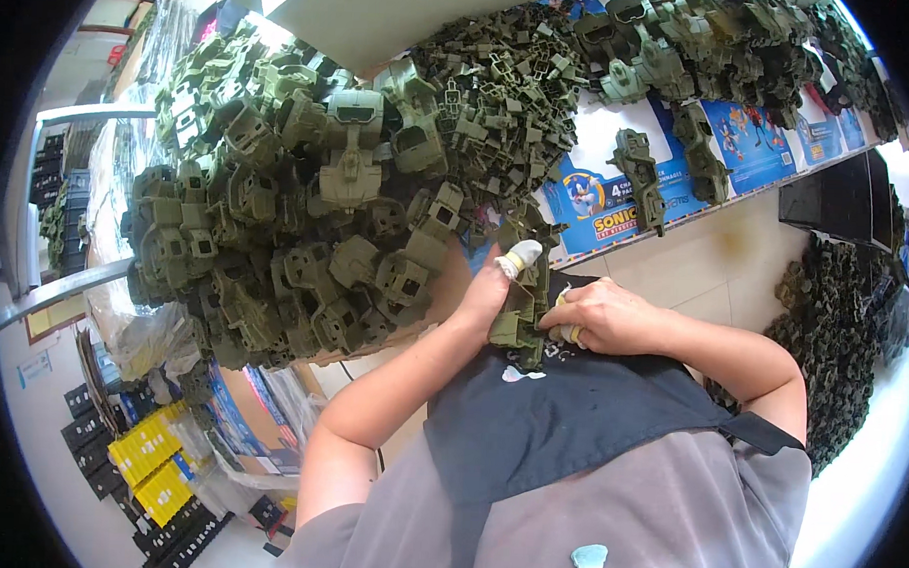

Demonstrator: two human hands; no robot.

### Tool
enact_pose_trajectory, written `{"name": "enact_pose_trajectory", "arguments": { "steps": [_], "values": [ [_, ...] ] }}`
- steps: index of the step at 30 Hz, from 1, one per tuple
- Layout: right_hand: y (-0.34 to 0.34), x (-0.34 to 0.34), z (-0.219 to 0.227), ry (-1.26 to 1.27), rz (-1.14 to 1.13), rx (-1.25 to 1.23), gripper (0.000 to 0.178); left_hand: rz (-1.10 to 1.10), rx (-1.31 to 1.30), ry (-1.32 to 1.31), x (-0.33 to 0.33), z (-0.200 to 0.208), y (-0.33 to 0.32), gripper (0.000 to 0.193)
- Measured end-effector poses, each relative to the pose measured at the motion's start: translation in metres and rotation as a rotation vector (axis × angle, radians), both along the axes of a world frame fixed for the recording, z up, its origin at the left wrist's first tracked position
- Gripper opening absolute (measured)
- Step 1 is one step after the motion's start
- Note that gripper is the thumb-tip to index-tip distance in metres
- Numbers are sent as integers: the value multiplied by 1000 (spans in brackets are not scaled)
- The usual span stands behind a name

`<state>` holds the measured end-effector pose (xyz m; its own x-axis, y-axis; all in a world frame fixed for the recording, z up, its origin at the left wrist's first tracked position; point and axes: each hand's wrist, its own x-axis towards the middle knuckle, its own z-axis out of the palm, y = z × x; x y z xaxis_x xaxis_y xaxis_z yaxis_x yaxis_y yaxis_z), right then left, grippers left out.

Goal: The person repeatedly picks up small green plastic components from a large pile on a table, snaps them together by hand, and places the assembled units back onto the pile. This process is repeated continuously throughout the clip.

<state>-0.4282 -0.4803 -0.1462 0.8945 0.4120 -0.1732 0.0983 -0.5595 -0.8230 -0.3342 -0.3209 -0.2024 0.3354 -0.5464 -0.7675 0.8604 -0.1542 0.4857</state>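
My left hand (491, 292) grips a long olive-green plastic toy vehicle part (521, 321) in front of my dark apron. A pale finger cover on its thumb rests against the upper part of the piece. Close against the right side of that piece is my right hand (609, 317), its fingers curled and pinched, with yellowish covers on the fingertips. Whatever lies between those fingertips is too small to make out. Just beyond my left hand, a big heap of similar green toy vehicle bodies (350, 170) covers the bench.
Smaller green plastic pieces (501, 95) are piled at the far middle. Two long green parts (638, 180) lie on blue printed card sheets (745, 139) along the bench edge. More green parts (823, 327) are heaped at the right, below a black bin (838, 202). Yellow boxes (153, 459) stand lower left.
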Motion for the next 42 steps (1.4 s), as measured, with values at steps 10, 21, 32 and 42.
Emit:
{"name": "enact_pose_trajectory", "arguments": {
  "steps": [10,21,32,42],
  "values": [
    [3,-10,-18,27,10,5,33,-53,152,-234,-11,-63,9,30],
    [-99,-38,-181,-114,-1104,-225,75,211,-345,-262,56,3,-1,48],
    [25,13,-34,-194,-636,152,73,196,-386,-626,27,-12,-2,74],
    [15,24,-59,490,-585,1135,70,340,-289,-699,24,5,2,47]
  ]
}}
